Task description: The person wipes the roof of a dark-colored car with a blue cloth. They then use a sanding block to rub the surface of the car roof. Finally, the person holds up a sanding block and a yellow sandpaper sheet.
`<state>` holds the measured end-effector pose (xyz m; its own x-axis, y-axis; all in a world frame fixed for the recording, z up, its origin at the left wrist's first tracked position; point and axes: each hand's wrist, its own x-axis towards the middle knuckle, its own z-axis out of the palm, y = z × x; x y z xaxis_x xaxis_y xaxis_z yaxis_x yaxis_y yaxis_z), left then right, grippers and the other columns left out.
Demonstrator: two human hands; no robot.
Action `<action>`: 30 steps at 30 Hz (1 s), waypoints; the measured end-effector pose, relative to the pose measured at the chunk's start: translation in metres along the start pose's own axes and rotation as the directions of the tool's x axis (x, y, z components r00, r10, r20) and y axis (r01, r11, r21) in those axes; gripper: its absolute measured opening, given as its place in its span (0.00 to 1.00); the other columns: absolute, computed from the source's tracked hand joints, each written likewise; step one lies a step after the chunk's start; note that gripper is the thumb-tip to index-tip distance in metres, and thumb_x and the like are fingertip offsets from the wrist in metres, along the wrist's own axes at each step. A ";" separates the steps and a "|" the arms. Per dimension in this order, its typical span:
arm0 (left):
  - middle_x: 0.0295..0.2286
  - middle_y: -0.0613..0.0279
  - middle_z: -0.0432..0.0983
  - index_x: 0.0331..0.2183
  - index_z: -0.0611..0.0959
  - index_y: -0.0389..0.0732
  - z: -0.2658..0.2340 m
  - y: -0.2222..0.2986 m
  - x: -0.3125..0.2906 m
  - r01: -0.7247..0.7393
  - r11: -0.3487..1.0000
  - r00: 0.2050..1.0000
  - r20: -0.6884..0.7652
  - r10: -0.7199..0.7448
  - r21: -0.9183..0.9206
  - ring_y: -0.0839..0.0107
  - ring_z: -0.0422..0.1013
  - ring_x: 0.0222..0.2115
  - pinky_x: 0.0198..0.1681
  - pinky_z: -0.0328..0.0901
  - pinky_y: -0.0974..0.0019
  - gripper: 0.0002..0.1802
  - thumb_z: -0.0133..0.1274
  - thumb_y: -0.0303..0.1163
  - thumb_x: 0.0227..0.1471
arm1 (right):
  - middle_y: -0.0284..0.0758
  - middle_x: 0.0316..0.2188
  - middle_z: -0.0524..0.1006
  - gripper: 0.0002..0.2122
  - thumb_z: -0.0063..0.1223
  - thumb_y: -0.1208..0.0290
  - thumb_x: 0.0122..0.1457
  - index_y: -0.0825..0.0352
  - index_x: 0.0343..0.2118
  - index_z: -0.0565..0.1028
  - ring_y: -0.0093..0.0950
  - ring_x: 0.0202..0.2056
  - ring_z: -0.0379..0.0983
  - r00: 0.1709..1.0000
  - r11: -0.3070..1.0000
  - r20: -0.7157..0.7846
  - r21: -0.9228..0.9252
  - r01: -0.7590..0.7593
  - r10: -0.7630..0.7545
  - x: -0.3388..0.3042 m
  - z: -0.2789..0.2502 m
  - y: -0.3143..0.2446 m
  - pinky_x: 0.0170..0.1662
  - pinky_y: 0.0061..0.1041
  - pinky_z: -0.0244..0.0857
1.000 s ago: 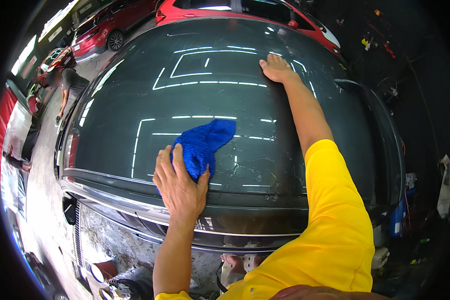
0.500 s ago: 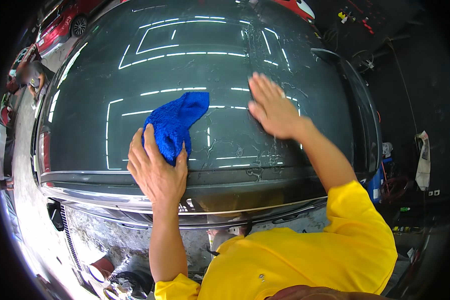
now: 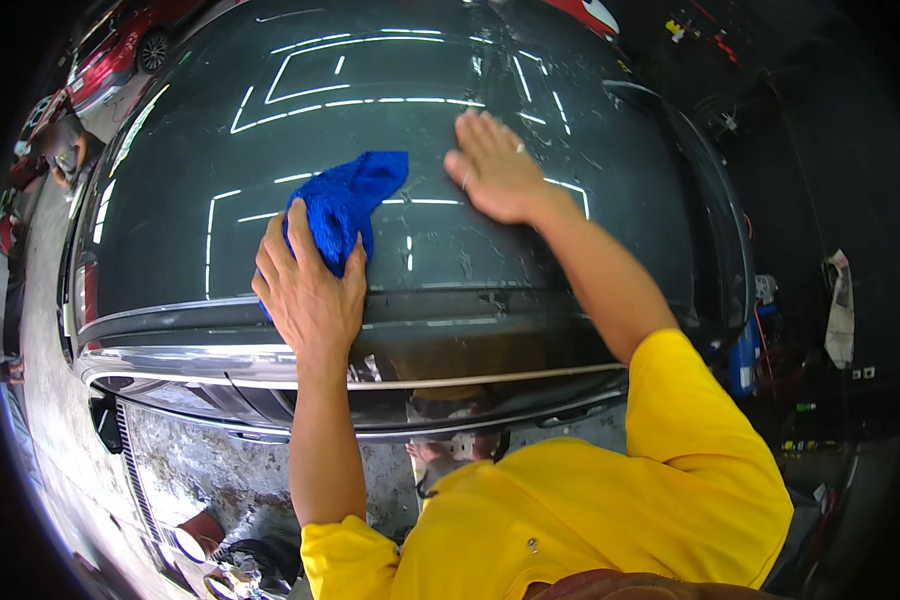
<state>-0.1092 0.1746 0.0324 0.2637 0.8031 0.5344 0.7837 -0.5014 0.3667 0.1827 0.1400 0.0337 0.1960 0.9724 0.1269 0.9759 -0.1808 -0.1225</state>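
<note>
A dark, glossy car roof (image 3: 220,150) stretches out before me, with light strips mirrored in it and wet streaks on its right half. My left hand (image 3: 305,280) grips a bunched blue microfiber towel (image 3: 335,205), which rests on the roof near its close edge. To the right, my right hand (image 3: 497,170) lies flat on the wet part of the roof, its fingers stretched out and holding nothing. Slight motion blurs the right fingers.
At the far left another person (image 3: 65,150) stands by the car. A red car (image 3: 120,50) is parked behind. Below left, a bucket (image 3: 200,535) stands on the floor beside a drain grate (image 3: 135,470). A pale cloth (image 3: 840,310) hangs at the right.
My right hand has slid left and slightly away from me over the wet roof. My left hand still holds the towel, a little farther up in view. The view has shifted slightly.
</note>
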 end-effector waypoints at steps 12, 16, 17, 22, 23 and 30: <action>0.58 0.51 0.67 0.64 0.68 0.47 -0.005 -0.005 -0.011 -0.028 0.999 0.999 0.019 0.029 -0.040 0.50 0.65 0.58 0.58 0.59 0.45 0.47 0.70 0.42 0.45 | 0.48 0.75 0.47 0.37 0.25 0.44 0.73 0.71 0.73 0.50 0.43 0.76 0.38 0.999 0.998 0.026 -0.043 -0.034 0.035 0.046 0.005 -0.011 0.76 0.43 0.34; 0.57 0.50 0.68 0.64 0.68 0.47 -0.005 -0.002 -0.007 -0.083 0.992 0.996 0.010 0.084 -0.097 0.49 0.66 0.57 0.58 0.60 0.45 0.46 0.69 0.43 0.46 | 0.47 0.75 0.47 0.38 0.26 0.41 0.73 0.71 0.72 0.52 0.42 0.76 0.40 0.964 0.964 0.015 -0.037 -0.265 0.266 0.142 -0.015 0.033 0.75 0.45 0.38; 0.57 0.50 0.68 0.64 0.68 0.47 -0.006 -0.005 -0.008 -0.070 0.994 0.997 0.023 0.072 -0.089 0.49 0.66 0.57 0.58 0.60 0.45 0.45 0.68 0.45 0.48 | 0.47 0.75 0.47 0.38 0.24 0.41 0.73 0.71 0.72 0.52 0.42 0.76 0.40 0.960 0.959 -0.031 -0.052 -0.280 0.278 0.140 -0.009 0.021 0.75 0.44 0.39; 0.57 0.51 0.68 0.64 0.69 0.49 -0.005 -0.016 -0.009 -0.053 0.993 0.999 0.005 0.054 -0.106 0.49 0.66 0.57 0.57 0.61 0.45 0.42 0.67 0.46 0.51 | 0.48 0.75 0.46 0.38 0.23 0.42 0.73 0.70 0.73 0.50 0.42 0.76 0.39 0.999 0.998 0.021 -0.050 -0.044 0.045 0.012 0.001 -0.025 0.76 0.42 0.34; 0.58 0.51 0.68 0.64 0.69 0.49 -0.005 -0.017 -0.009 -0.050 0.992 0.999 0.007 0.051 -0.118 0.49 0.66 0.57 0.58 0.60 0.45 0.42 0.67 0.46 0.52 | 0.48 0.75 0.46 0.37 0.25 0.42 0.74 0.70 0.73 0.49 0.42 0.76 0.39 0.999 0.999 0.041 -0.032 -0.012 0.014 -0.028 -0.003 -0.034 0.76 0.42 0.34; 0.59 0.50 0.67 0.65 0.69 0.48 -0.005 -0.005 -0.012 -0.062 0.990 0.998 0.017 0.065 -0.127 0.47 0.64 0.59 0.59 0.59 0.45 0.43 0.67 0.44 0.51 | 0.49 0.76 0.44 0.37 0.32 0.45 0.74 0.70 0.74 0.49 0.43 0.76 0.38 0.990 0.996 0.140 -0.090 0.023 -0.010 -0.152 -0.024 -0.016 0.76 0.42 0.34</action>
<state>-0.1190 0.1662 0.0276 0.3235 0.7741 0.5442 0.6881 -0.5872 0.4263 0.1396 -0.0088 0.0400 0.1707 0.9853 -0.0111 0.9848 -0.1709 -0.0304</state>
